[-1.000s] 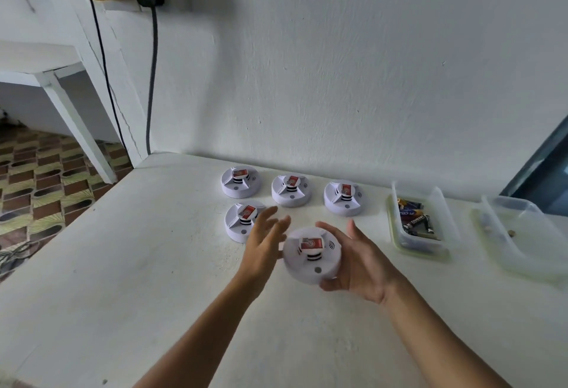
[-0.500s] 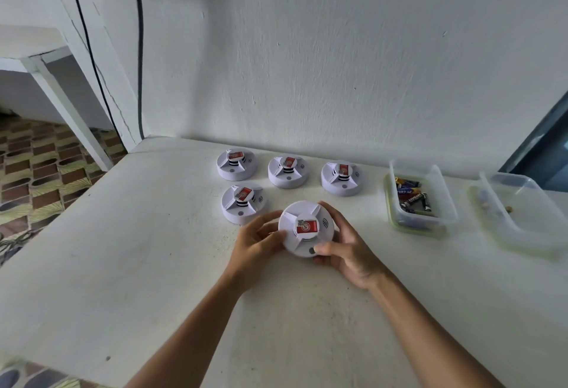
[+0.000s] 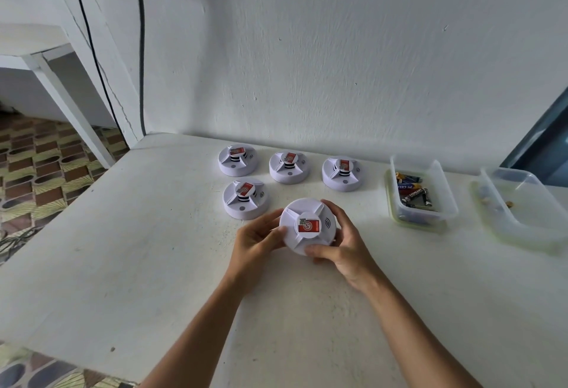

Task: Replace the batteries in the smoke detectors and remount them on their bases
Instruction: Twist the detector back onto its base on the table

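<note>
Both hands on one white smoke detector [image 3: 307, 226] near the middle of the white table [image 3: 123, 264]: the left hand [image 3: 256, 238] curls its fingers round the left rim, the right hand [image 3: 344, 243] wraps the right side with its thumb across the near edge. A red label sits on top, its print too small to read. Four more detectors [image 3: 245, 198] stand just behind, each red-labelled. To the right, a clear tub [image 3: 442, 212] holds loose batteries [image 3: 415, 194]; one seems to read "Eveready", though I can't be sure. Further right, a second clear tub [image 3: 519, 218] holds a few small bits. Open tabletop runs left to the table's edge, patterned floor [image 3: 40, 169] beyond it.
</note>
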